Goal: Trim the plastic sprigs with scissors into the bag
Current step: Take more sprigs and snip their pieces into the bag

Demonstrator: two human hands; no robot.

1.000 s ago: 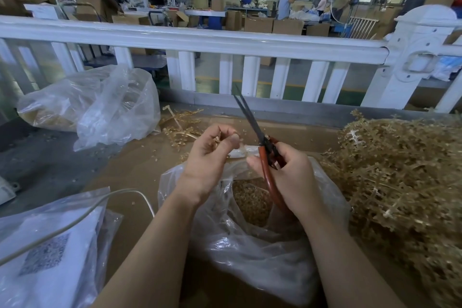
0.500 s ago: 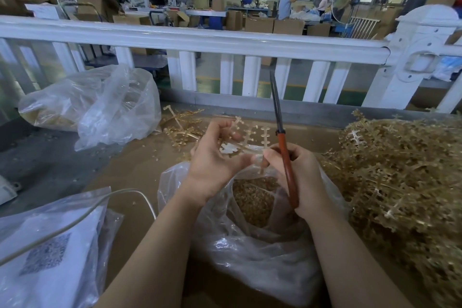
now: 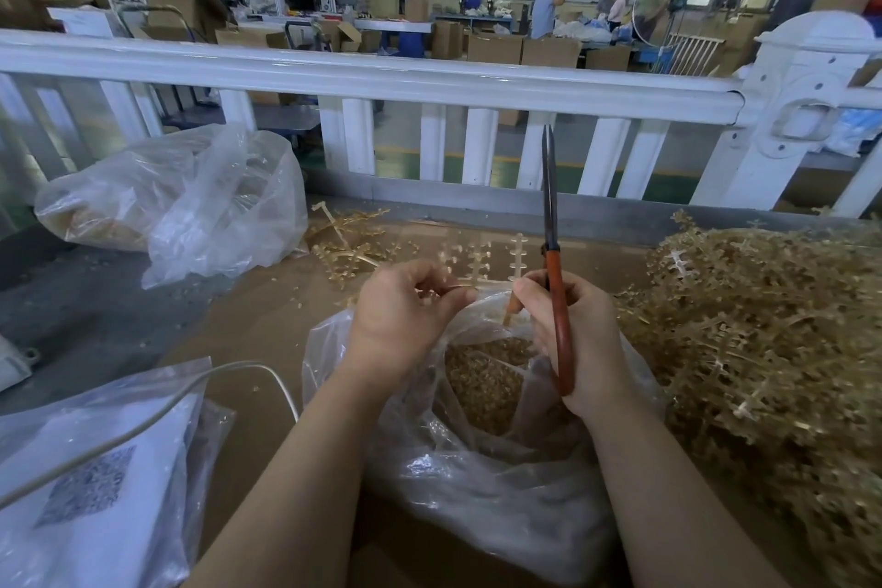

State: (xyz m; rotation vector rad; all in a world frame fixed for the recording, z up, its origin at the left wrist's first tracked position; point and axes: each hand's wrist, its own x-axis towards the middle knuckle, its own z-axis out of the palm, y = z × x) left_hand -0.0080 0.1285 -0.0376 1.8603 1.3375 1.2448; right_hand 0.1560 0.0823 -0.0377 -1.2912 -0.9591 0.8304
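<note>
Behind the white railing (image 3: 382,81) a busy workshop stretches away, with cardboard boxes (image 3: 494,48) stacked along the aisle and a few people (image 3: 546,12) standing at a far bench. On this side, a brown tabletop (image 3: 248,329) carries the work.

At the middle of it sits a clear plastic bag (image 3: 477,492), its mouth open and a heap of small tan cuttings (image 3: 482,377) lying inside. Both hands are held right over that mouth. The left hand (image 3: 401,320) has its fingers curled in, pinching the stem of a pale plastic sprig (image 3: 477,260) whose little side branches stand up just beyond the fingertips. The right hand (image 3: 572,339) is wrapped around the red handles of a pair of scissors (image 3: 553,263); the dark blades point straight up, pressed together, right beside the sprig's rightmost branch. Whether the blades touch the sprig I cannot tell.

To the right, a big tangled pile of untrimmed sprigs (image 3: 763,349) covers the table, reaching up to the bag's side. A few loose sprigs (image 3: 348,239) lie farther back, near a second crumpled bag (image 3: 191,210) at the left. In the near left corner lies a flat bagged package (image 3: 90,492) with a printed code, and a white cable (image 3: 167,411) runs across it.
</note>
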